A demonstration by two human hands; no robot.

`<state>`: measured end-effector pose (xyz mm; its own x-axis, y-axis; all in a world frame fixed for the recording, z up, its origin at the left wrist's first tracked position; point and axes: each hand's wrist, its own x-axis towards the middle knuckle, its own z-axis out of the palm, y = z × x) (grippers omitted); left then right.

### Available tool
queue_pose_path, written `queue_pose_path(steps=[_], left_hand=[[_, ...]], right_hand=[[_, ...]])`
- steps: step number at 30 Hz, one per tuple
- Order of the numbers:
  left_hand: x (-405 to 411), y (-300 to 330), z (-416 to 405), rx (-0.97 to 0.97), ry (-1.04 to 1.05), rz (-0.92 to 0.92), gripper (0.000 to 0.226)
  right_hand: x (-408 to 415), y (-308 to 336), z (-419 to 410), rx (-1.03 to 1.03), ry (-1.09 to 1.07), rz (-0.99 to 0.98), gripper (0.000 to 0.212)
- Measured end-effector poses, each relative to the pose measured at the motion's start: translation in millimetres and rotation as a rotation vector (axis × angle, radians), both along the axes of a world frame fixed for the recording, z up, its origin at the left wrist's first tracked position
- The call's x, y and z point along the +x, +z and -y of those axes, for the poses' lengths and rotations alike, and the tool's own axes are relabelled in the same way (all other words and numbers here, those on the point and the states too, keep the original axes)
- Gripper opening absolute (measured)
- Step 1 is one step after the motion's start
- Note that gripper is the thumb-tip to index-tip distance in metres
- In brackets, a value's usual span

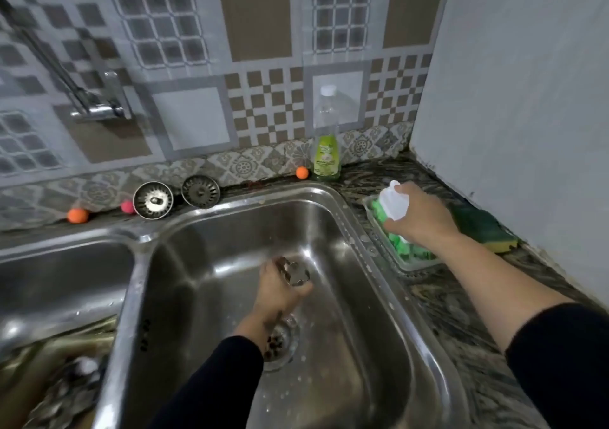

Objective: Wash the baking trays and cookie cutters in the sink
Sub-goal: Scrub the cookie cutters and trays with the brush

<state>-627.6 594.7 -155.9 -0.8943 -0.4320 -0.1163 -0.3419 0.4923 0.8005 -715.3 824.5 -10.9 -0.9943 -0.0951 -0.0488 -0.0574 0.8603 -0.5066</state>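
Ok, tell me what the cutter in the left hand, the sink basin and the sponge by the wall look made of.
Small shiny cookie cutter: likely polished metal, bright reflections. Grey double-bowl sink basin: apparently brushed stainless steel, soft streaked glare. Green-and-yellow rectangular sponge: seemingly foam under a matte scouring layer.

The left hand holds a metal cookie cutter over the right basin of the steel sink, just above the drain. At two o'clock from it, the right hand grips a white bottle above a clear tray of green scrubbers, a green-and-yellow sponge beside it. At twelve o'clock a dish soap bottle stands against the tiled wall; two strainers lean at ten o'clock.
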Motion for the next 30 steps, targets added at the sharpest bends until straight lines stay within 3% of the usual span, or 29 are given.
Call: queue_pose_path(steps=[3,6,10,13,17,24,28,30], left_hand=[[16.9,18.5,14.9,0.019,0.023,-0.073,0.081],[40.2,38.9,24.3,0.087,0.042,-0.190,0.090],[74.4,69.5,26.6,0.099,0.004,-0.371,0.030],[90.3,68.8,44.7,0.103,0.144,-0.438,0.022],[113.6,48.3,59.4,0.042,0.074,-0.180,0.022],[125.7,18.6,73.1,-0.184,-0.095,0.173,0.044],[124.1,12.7,82.7,-0.411,-0.158,0.419,0.051],[124.9,4.2,84.5,-0.426,-0.209,0.582,0.066]], right_hand=[[35.0,18.4,31.5,-0.076,0.085,-0.086,0.073],[78.7,7.9,71.0,-0.131,0.261,-0.006,0.070],[104.9,-3.9,123.7,-0.238,0.328,0.058,0.064],[112.8,-3.2,146.1,-0.251,0.320,0.027,0.063],[133.0,-28.1,150.1,-0.137,0.302,0.085,0.062],[136.4,-42.4,147.7,-0.126,0.272,0.097,0.066],[129.8,-41.6,143.7,-0.128,0.266,0.086,0.067],[126.0,-43.9,141.9,-0.136,0.258,0.091,0.068]])
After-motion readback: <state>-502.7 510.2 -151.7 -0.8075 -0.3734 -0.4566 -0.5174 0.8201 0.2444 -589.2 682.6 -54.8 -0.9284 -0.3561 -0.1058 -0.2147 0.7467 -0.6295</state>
